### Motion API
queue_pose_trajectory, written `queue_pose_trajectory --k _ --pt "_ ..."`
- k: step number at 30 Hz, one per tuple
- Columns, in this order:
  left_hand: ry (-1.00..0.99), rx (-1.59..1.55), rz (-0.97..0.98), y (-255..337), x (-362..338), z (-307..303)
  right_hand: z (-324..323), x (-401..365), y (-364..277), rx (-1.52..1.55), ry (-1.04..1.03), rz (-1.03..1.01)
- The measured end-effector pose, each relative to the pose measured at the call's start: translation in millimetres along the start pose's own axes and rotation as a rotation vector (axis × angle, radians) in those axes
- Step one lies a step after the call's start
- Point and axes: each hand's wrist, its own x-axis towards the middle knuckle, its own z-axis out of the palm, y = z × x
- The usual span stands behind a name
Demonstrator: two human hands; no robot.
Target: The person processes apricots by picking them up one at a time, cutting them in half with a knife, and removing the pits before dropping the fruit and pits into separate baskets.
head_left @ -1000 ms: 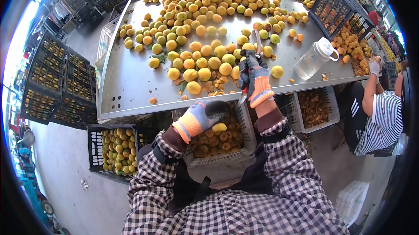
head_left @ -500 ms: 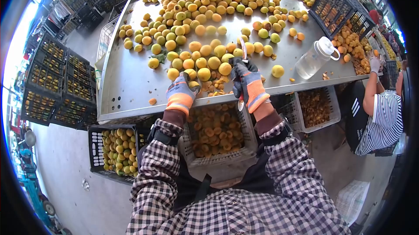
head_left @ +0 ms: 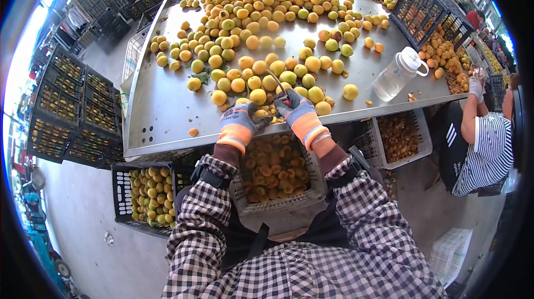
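Note:
My right hand (head_left: pixel 298 114), in a grey-and-orange work glove, is closed round a small knife (head_left: pixel 277 81). Its thin curved blade points up and to the left over the fruit. My left hand (head_left: pixel 239 124), gloved alike, is close by at the table's front edge. Its fingers and thumb are closed about a yellow apricot (head_left: pixel 260 114), partly covered by the glove. Whole apricots (head_left: pixel 257 96) lie just beyond both hands. Below them a grey crate (head_left: pixel 267 207) holds many opened apricot halves (head_left: pixel 272 171).
The metal table (head_left: pixel 167 99) carries a large apricot heap. A water bottle (head_left: pixel 396 76) and a tilted black crate (head_left: pixel 414 13) stand right. Black crates of fruit (head_left: pixel 75 107) are stacked left; another (head_left: pixel 125 190) sits below. A co-worker in a striped shirt (head_left: pixel 486 152) is at right.
My right hand has moved left with the knife, coming next to my left hand. The left hand has shifted slightly right and turned its fingers inward.

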Motion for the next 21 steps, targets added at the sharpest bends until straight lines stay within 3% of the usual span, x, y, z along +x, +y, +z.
queue_pose_trajectory --k 1,3,7,10,12,13,14,19,21 --pt "-0.026 0.062 0.0 5 1 -1 -3 -3 -9 0.0 -0.001 0.002" --pt "-0.077 0.153 -0.011 4 6 2 -11 -12 -39 -0.335 -0.07 0.054" --pt "-0.222 0.197 -0.12 1 16 9 -9 -17 -48 -0.353 -0.114 0.035" --pt "-0.155 0.076 -0.003 -17 14 18 -10 -12 -35 -0.278 -0.082 0.048" --pt "0.041 -0.654 0.19 -44 16 34 -9 -7 -17 -0.145 -0.092 -0.037" --pt "-0.121 -1.051 0.016 -19 2 -2 -11 -7 -18 -0.13 -0.093 -0.116" --pt "-0.21 -1.254 -0.02 -16 -2 -16 -12 -7 -22 -0.116 -0.094 -0.196" --pt "-0.278 -1.574 0.105 4 -15 -40 -9 -20 -59 0.197 -0.116 -0.11" --pt "-0.244 -1.47 0.131 4 -12 -32 -3 -20 -53 0.264 -0.111 -0.119"
